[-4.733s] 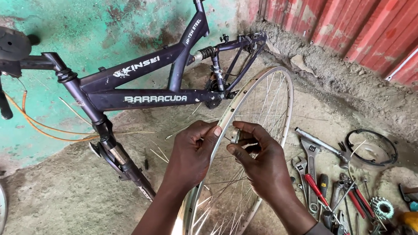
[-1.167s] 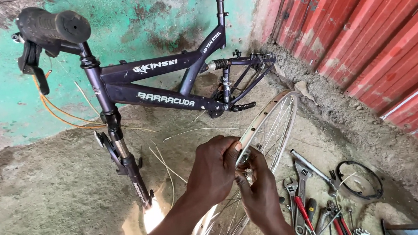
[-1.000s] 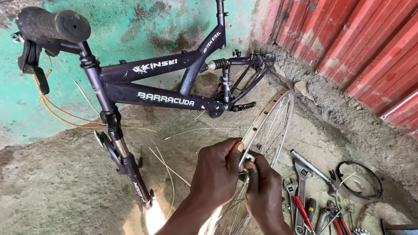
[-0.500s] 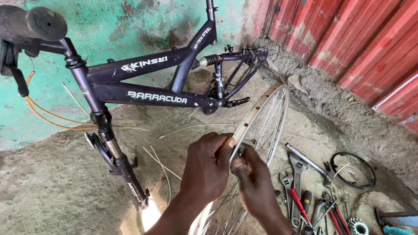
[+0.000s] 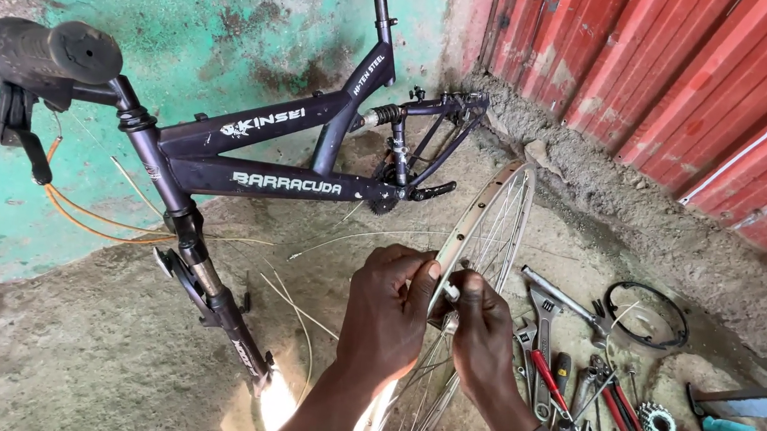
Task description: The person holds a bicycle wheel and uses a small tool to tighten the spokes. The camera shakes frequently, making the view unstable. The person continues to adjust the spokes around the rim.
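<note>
A silver spoked bicycle wheel rim [image 5: 496, 217] stands upright on the ground in front of me. My left hand [image 5: 387, 312] grips the near part of the rim from the left side. Facing it, my right hand [image 5: 482, 331] pinches a small spoke nipple at the rim's inner edge, fingers closed on it. Thin spokes [image 5: 429, 383] fan downward between my wrists. The lower part of the wheel is hidden behind my forearms.
A dark bicycle frame [image 5: 269, 165] without wheels leans against the green wall, its fork [image 5: 217, 298] on the ground. Loose spokes [image 5: 294, 304] lie on the dirt. Wrenches, pliers and a sprocket [image 5: 571, 376] are scattered to the right, below a red corrugated wall [image 5: 685, 93].
The view has shifted slightly. My hands have slid a little along the rim and stay closed on it, the right fingers working at the inner edge.
</note>
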